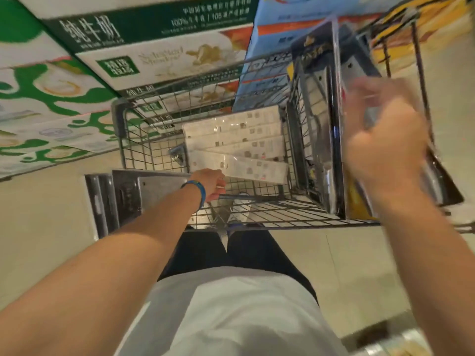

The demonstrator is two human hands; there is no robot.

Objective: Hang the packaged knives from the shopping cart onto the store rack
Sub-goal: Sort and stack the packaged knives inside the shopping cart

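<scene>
Several white packaged knives lie flat in the wire shopping cart. My left hand, with a blue wristband, reaches into the cart, and its fingers curl on the near edge of the closest white package. My right hand is raised over the cart's right side, blurred by motion. It grips a bundle of dark and clear packaged knives held upright. The bundle hides the cart's right wall.
Stacked green-and-white milk cartons stand beyond and left of the cart, blue cartons behind it. Grey flat packages sit at the cart's near left end under my forearm. My legs stand against the cart; beige floor lies on both sides.
</scene>
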